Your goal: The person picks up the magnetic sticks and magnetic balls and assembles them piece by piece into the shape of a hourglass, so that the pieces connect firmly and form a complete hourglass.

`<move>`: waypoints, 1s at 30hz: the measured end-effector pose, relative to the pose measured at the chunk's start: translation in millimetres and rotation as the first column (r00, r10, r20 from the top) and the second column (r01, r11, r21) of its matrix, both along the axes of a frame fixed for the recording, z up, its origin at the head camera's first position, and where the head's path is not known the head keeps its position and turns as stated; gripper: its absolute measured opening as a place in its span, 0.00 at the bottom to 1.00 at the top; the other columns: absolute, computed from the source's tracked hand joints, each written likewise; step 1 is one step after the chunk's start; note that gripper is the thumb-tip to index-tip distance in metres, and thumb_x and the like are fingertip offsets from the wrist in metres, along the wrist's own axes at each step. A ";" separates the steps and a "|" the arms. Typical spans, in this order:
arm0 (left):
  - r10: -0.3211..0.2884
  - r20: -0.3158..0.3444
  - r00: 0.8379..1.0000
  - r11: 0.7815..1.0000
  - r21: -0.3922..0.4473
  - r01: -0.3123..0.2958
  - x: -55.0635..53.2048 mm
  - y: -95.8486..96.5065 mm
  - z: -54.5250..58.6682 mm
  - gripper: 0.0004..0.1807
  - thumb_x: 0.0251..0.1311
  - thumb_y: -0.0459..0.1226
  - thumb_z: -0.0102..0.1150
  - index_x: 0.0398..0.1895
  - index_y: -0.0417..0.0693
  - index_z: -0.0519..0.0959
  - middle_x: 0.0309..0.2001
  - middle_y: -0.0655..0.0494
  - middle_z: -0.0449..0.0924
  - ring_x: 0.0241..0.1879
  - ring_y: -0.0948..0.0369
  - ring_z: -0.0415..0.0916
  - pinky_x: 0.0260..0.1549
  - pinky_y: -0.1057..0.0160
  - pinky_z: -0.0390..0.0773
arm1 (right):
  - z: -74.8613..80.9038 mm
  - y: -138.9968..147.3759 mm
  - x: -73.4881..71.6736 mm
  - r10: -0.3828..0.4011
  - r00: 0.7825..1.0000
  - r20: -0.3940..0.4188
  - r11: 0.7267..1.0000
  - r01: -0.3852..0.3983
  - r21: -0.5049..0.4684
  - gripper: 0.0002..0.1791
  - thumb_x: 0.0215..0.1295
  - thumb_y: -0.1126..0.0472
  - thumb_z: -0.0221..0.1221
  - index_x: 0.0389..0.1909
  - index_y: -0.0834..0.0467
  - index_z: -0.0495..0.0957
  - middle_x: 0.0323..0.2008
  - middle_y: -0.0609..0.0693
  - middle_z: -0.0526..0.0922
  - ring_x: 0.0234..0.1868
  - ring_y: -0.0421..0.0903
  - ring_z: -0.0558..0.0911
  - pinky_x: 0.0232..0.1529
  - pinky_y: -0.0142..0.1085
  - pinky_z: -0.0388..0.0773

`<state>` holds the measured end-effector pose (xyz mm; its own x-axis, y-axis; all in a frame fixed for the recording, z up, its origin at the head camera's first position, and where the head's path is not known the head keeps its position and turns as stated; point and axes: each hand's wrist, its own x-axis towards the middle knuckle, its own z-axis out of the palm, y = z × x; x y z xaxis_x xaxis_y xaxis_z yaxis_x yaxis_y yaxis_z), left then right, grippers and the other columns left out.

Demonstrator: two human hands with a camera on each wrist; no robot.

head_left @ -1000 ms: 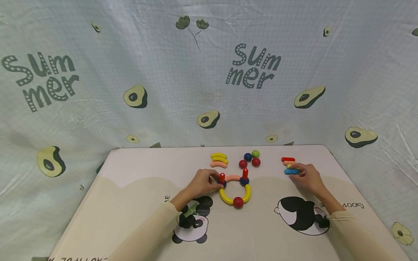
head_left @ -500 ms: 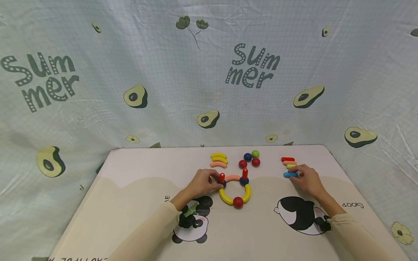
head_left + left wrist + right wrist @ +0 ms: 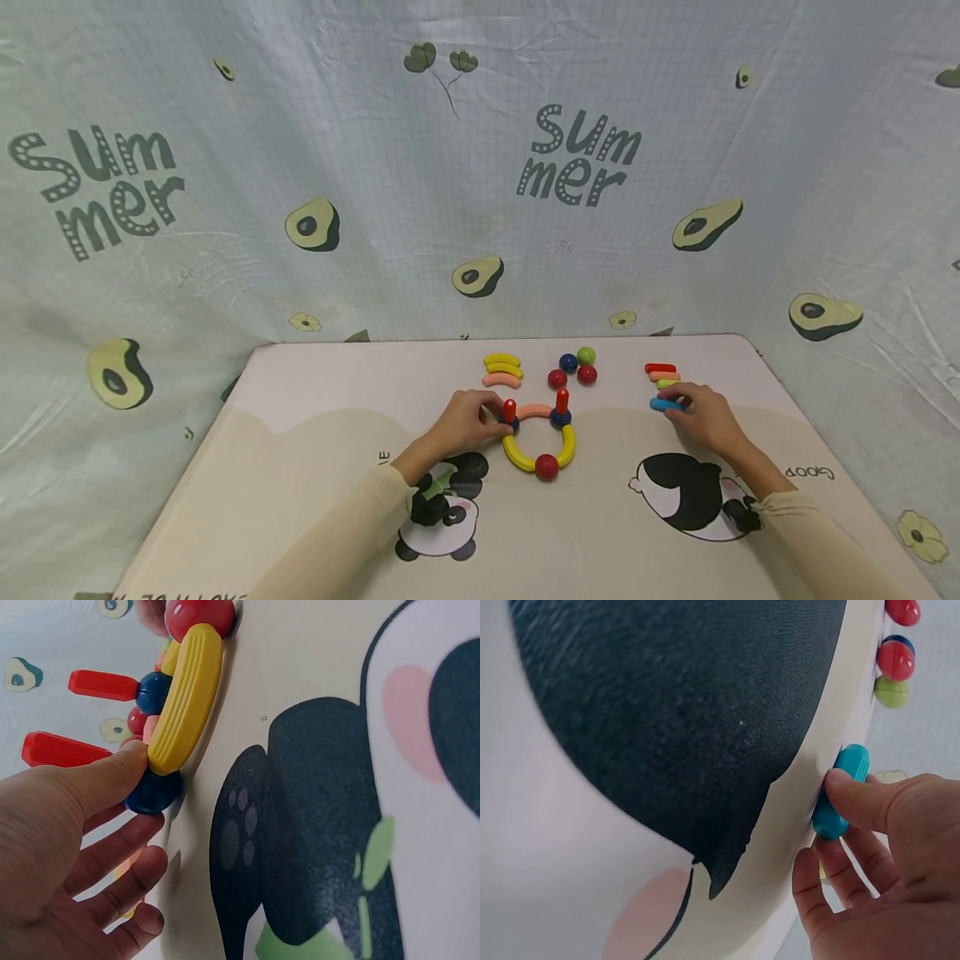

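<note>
On the table a ring is joined from yellow curved bars [image 3: 568, 447], a pink curved bar [image 3: 535, 410], a red ball [image 3: 547, 467] and two blue balls [image 3: 560, 417]. A red stick [image 3: 562, 401] rises from each blue ball. My left hand [image 3: 467, 419] pinches the ring's left blue ball [image 3: 154, 793], its thumb reaching the end of the yellow bar beside it. Off to the right, my right hand [image 3: 703, 413] holds a short blue stick [image 3: 843, 791] between thumb and fingers, low over the table. Part of that stick is hidden by the hand.
Behind the ring lie two yellow curved bars [image 3: 504, 369] and a pink one [image 3: 502, 380]. Several loose balls [image 3: 587, 374] sit to their right. Beyond my right hand, red [image 3: 661, 367], pink [image 3: 664, 377] and green [image 3: 668, 384] sticks form a row. A patterned cloth hangs behind the table.
The blue stick has come slightly toward me, away from the row, with my right hand moving along and gripping it. The left hand and the ring have stayed put.
</note>
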<state>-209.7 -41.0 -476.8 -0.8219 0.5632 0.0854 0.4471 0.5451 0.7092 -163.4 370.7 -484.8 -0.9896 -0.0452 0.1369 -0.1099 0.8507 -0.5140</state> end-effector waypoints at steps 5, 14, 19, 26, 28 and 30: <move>0.005 0.005 1.000 1.000 -0.001 -0.005 -0.6 0.6 1.1 0.13 0.58 0.40 0.76 0.44 0.47 0.86 0.38 0.59 0.86 0.33 0.60 0.74 0.32 0.69 0.75 | -1.3 1.9 -3.2 0.062 0.998 -0.018 0.998 -0.061 0.017 0.18 0.61 0.74 0.67 0.52 0.63 0.83 0.48 0.67 0.82 0.43 0.60 0.77 0.47 0.59 0.78; 0.006 0.004 1.000 1.000 0.000 -0.006 -1.6 1.6 2.6 0.13 0.58 0.40 0.76 0.45 0.48 0.86 0.39 0.58 0.86 0.34 0.59 0.75 0.33 0.69 0.76 | 0.9 3.6 -8.1 0.095 0.995 -0.020 0.995 -0.094 0.042 0.17 0.61 0.74 0.67 0.51 0.62 0.83 0.43 0.63 0.82 0.40 0.56 0.76 0.42 0.53 0.78; 0.010 0.012 1.000 1.000 -0.004 -0.010 -1.3 2.2 4.1 0.13 0.59 0.40 0.75 0.45 0.48 0.86 0.40 0.58 0.87 0.34 0.60 0.75 0.34 0.68 0.76 | 3.1 4.5 -9.0 0.114 0.993 -0.011 0.993 -0.114 0.037 0.16 0.62 0.72 0.67 0.51 0.61 0.82 0.42 0.60 0.82 0.39 0.54 0.77 0.39 0.46 0.77; 0.032 0.001 0.999 0.999 -0.013 -0.032 -0.3 3.4 4.3 0.13 0.59 0.41 0.76 0.45 0.48 0.87 0.39 0.59 0.86 0.34 0.60 0.75 0.33 0.68 0.75 | 14.0 -7.3 -3.0 0.146 0.989 0.022 0.989 -0.145 -0.041 0.17 0.63 0.70 0.67 0.52 0.59 0.81 0.44 0.56 0.84 0.40 0.51 0.80 0.36 0.34 0.79; 0.035 0.004 0.999 0.999 -0.013 -0.035 0.2 3.4 3.9 0.14 0.59 0.41 0.76 0.45 0.48 0.86 0.39 0.58 0.86 0.34 0.60 0.74 0.33 0.68 0.75 | 15.0 -10.5 -1.3 0.156 0.987 0.025 0.987 -0.155 -0.053 0.17 0.64 0.70 0.68 0.53 0.58 0.81 0.44 0.55 0.85 0.41 0.50 0.81 0.37 0.32 0.79; 0.035 0.005 0.999 0.999 -0.012 -0.035 0.2 3.4 3.3 0.14 0.59 0.41 0.76 0.45 0.48 0.86 0.40 0.58 0.87 0.34 0.60 0.74 0.33 0.68 0.75 | 15.3 -12.6 -0.2 0.176 0.984 0.020 0.982 -0.175 -0.067 0.17 0.64 0.69 0.68 0.53 0.56 0.81 0.45 0.53 0.85 0.42 0.49 0.82 0.39 0.32 0.80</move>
<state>-209.5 -37.6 -473.6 -0.8415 0.5351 0.0746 0.4243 0.5690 0.7044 -163.6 358.0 -469.4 -0.9703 -0.2103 0.1193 -0.2403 0.7846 -0.5716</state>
